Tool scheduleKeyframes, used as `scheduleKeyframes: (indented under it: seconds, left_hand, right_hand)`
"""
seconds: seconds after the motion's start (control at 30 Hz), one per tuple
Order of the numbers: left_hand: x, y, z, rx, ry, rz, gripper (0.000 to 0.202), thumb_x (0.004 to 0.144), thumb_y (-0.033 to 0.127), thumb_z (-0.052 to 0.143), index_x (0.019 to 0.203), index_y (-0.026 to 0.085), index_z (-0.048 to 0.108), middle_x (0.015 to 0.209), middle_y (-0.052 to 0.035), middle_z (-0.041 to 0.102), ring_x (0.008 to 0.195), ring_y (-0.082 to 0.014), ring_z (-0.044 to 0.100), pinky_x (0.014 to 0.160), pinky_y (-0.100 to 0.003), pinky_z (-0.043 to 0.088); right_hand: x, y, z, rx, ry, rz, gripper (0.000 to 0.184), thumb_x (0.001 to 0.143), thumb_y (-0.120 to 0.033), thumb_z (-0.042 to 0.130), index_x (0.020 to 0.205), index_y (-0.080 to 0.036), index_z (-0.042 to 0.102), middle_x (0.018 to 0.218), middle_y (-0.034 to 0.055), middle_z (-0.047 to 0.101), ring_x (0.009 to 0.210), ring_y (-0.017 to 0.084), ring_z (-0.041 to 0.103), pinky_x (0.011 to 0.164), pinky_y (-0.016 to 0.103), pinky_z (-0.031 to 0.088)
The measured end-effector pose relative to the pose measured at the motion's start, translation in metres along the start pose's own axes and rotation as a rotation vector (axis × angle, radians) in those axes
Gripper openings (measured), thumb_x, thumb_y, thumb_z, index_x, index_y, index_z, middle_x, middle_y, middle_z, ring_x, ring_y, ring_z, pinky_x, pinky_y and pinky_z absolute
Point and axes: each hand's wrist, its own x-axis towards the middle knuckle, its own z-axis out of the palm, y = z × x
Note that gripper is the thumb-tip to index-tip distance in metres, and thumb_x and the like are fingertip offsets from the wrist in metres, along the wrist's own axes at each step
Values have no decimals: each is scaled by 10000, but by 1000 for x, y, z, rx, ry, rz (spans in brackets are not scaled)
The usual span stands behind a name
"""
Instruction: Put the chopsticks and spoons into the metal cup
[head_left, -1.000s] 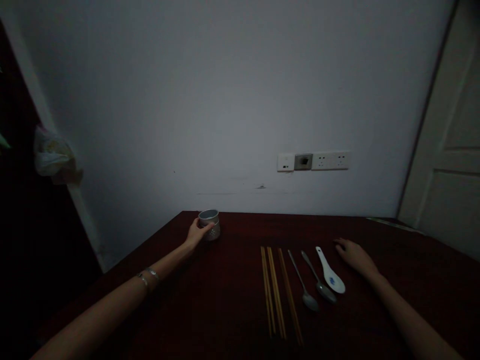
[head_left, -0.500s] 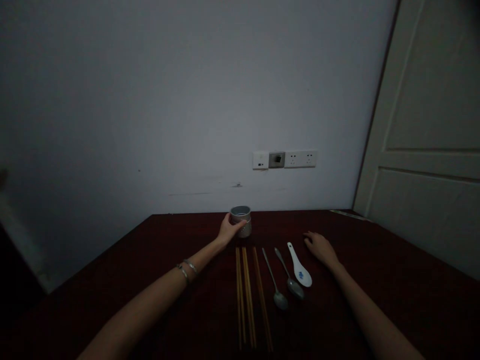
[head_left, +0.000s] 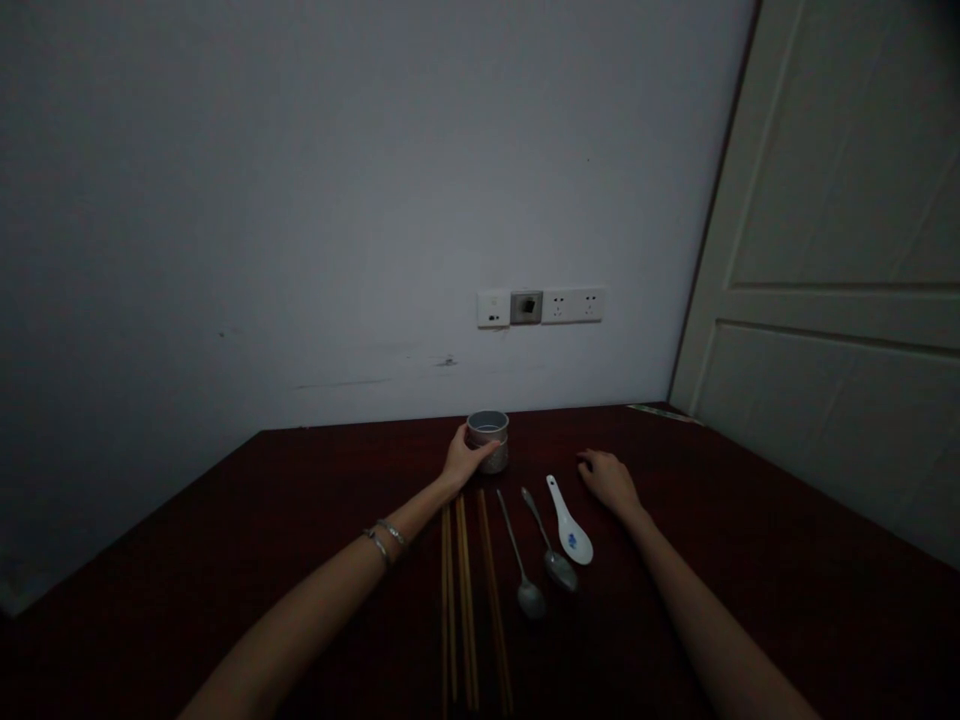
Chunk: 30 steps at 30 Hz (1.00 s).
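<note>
The cup (head_left: 498,459), one only, was upright near the far edge of the table (head_left: 337,490), held in the left hand (head_left: 463,461), the thumb across its front. Two bracelets (head_left: 391,531) circled that wrist. The right hand (head_left: 611,483) lay palm down on the table, fingers loosely bent and free. Between the forearms lay three groups of chopsticks (head_left: 493,600), too dim to count singly, two metal spoons (head_left: 561,570) and one white spoon (head_left: 574,540), nearest the right hand. Beyond, one row of sockets (head_left: 572,306) lined the wall (head_left: 375,200).

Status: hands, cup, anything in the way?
Left hand around grey cup. Right hand beside white spoon, nothing visibly held. Chopsticks, metal spoons lie nearer camera than cup.
</note>
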Motion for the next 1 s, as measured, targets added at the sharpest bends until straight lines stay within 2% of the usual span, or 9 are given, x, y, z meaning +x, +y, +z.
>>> scheduleKeyframes:
  seconds: [0.33, 0.53, 0.63, 0.73, 0.9, 1.0]
  left_hand:
    - [-1, -6, 7, -11, -15, 7, 618, 575, 329, 746, 1110, 129, 511, 1107, -134, 590, 987, -220, 562, 881, -350, 409]
    - [-1, -9, 4, -3, -58, 29, 653, 578, 290, 744, 1153, 130, 478, 1145, -132, 568, 1036, -213, 540, 921, -352, 383]
    - [-2, -12, 3, -25, -69, 36, 728, 564, 250, 752, 1209, 149, 428, 1209, -134, 526, 1112, -218, 491, 968, -360, 340]
    - [-3, -16, 1, -47, -70, -16, 841, 533, 238, 771, 1264, 157, 363, 1263, -154, 477, 1168, -236, 442, 989, -369, 316]
    - [-9, -15, -14, -47, -42, -76, 917, 526, 270, 780, 1298, 145, 302, 1315, -200, 399, 1203, -263, 399, 980, -395, 322]
    - [-15, -11, -33, 45, -5, -41, 760, 568, 299, 751, 1224, 148, 396, 1282, -183, 438, 1166, -253, 438, 956, -382, 345]
  right_hand:
    - [0, 0, 1, 13, 29, 19, 333, 802, -253, 410, 1036, -185, 636, 1108, 78, 621, 1031, 204, 551, 859, 295, 413]
    - [0, 0, 2, -19, 32, 3, 345, 808, -248, 395, 1037, -156, 637, 1101, 97, 622, 1014, 219, 562, 857, 304, 420]
    - [0, -1, 0, -15, 21, 12, 342, 808, -248, 400, 1043, -162, 634, 1115, 94, 615, 1029, 215, 554, 869, 304, 413]
    - [0, -1, -2, 7, 7, 20, 347, 807, -249, 403, 1059, -166, 626, 1125, 96, 609, 1043, 216, 546, 879, 314, 407]
    - [0, -1, -2, 31, -1, 15, 357, 809, -255, 391, 1061, -156, 624, 1130, 108, 604, 1057, 227, 538, 887, 331, 403]
    - [0, 0, -1, 31, -6, 17, 358, 809, -254, 390, 1062, -156, 624, 1135, 111, 601, 1057, 228, 538, 891, 334, 401]
